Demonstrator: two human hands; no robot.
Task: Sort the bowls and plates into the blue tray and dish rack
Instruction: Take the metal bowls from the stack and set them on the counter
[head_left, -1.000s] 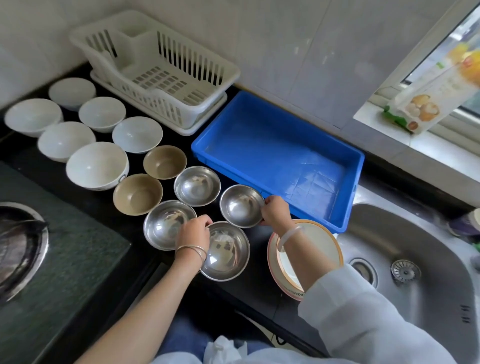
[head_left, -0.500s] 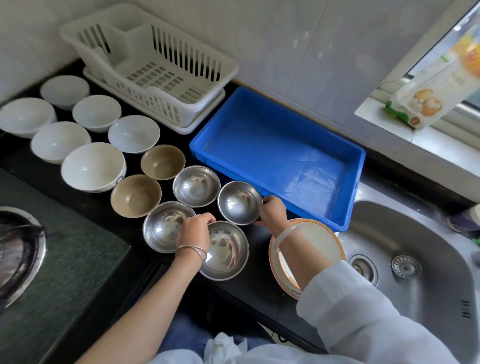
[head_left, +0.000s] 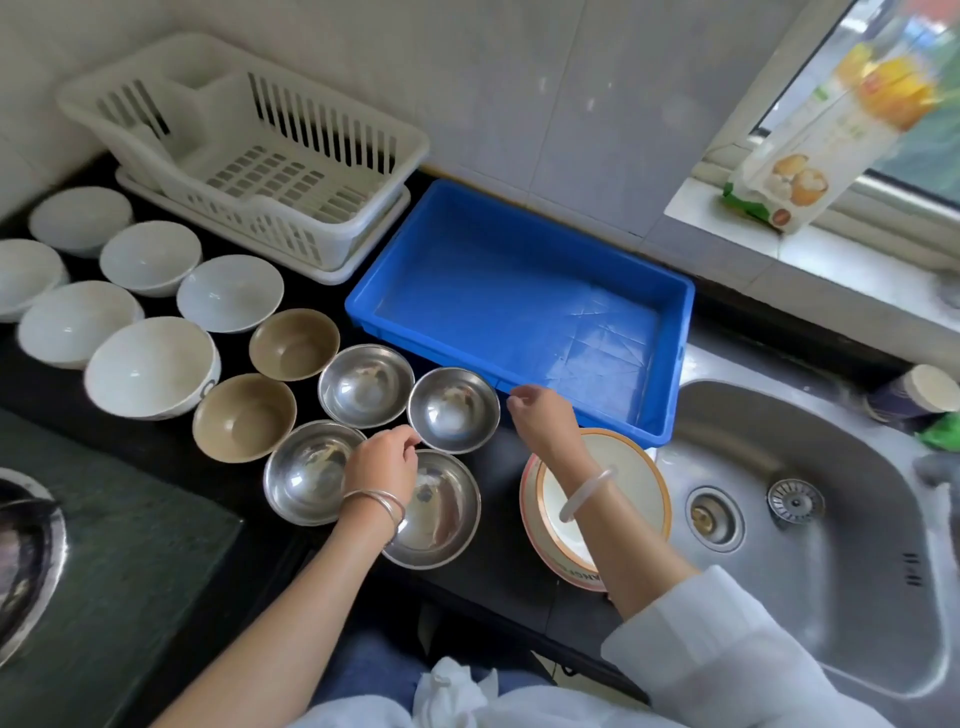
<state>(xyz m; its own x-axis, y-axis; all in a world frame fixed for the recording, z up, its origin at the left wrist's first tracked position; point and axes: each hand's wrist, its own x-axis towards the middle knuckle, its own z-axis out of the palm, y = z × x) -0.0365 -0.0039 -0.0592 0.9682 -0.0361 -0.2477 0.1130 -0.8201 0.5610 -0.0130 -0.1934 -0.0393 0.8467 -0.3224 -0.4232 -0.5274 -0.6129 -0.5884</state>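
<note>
Several steel bowls sit clustered on the black counter. My left hand (head_left: 384, 462) pinches the far-left rim of the nearest steel bowl (head_left: 447, 514). My right hand (head_left: 543, 415) hovers just right of another steel bowl (head_left: 453, 410), fingers pinched together, with a narrow gap to its rim. Under my right forearm lies a stack of orange-rimmed plates (head_left: 641, 486). The blue tray (head_left: 680, 332) holds nothing, and neither does the white dish rack (head_left: 260, 171) behind it. Two brown bowls (head_left: 293, 343) and several white bowls (head_left: 150, 364) stand to the left.
A steel sink (head_left: 805, 545) lies to the right of the plates. A stove burner (head_left: 26, 545) is at the left edge. A carton (head_left: 810, 156) stands on the window sill, and a cup (head_left: 924, 389) stands behind the sink.
My right hand has come off the steel bowl's rim and shifted slightly right. My left hand keeps its hold on the nearest bowl. No bowl has moved.
</note>
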